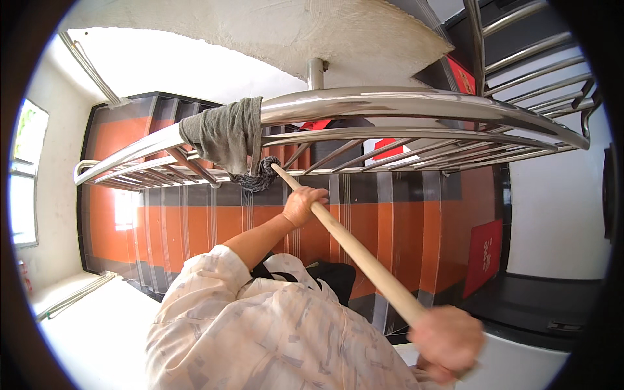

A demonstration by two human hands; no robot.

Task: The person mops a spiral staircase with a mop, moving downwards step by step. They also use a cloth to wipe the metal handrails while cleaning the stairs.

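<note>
Both of my hands are closed around a mop's light wooden handle, which runs slantwise across the view. My left hand grips it on the lower part, not far from the mop head. My right hand, slightly blurred, holds the upper end at the lower right. The grey, stringy mop head lies at the foot of the railing, above the stair treads. A grey cloth is draped around the steel handrail, just above the mop head; whether the two touch I cannot tell.
Orange and dark tiled stairs run beneath me, alongside the stainless steel railing and its slanted bars. A red mat lies on the landing at the right, near a dark door. White walls and a window stand at the left.
</note>
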